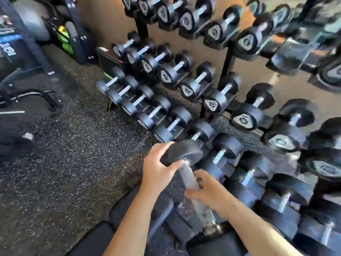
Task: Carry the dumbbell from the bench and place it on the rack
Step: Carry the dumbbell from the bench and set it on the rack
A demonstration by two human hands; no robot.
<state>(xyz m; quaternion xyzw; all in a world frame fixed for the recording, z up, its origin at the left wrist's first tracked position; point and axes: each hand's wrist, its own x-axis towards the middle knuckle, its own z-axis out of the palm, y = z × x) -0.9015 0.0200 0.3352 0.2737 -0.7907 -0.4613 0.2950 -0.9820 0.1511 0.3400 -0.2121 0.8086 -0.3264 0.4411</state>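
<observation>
The person holds the dumbbell [186, 163] in both hands, low in the view and just in front of the bottom tier of the rack [226, 71]. The left hand [158, 169] cups the far black head of the dumbbell, its fingers [164, 146] curled over the near edge of the head and the thumb lying against the inner face beside the handle. The right hand [208, 191] is wrapped around the knurled metal handle, fingers closed on it, with the thumb across the top. The dumbbell is tilted, its far head raised toward the rack and its near end dropping toward the person; that near end is blurred and seems to sit close to another dumbbell on the lowest row, though contact cannot be told.

The rack stands against a tan wall [103, 19] and carries three sloping rows of black dumbbells with pale metal handles, the smaller ones to the left and the larger to the right. The right side of the view is smeared, so details there are unclear. The speckled rubber floor [73, 154] stretches to the left, where dark equipment frames [27, 93] stand. A green object [64, 37] leans near the wall in the upper left corner.
</observation>
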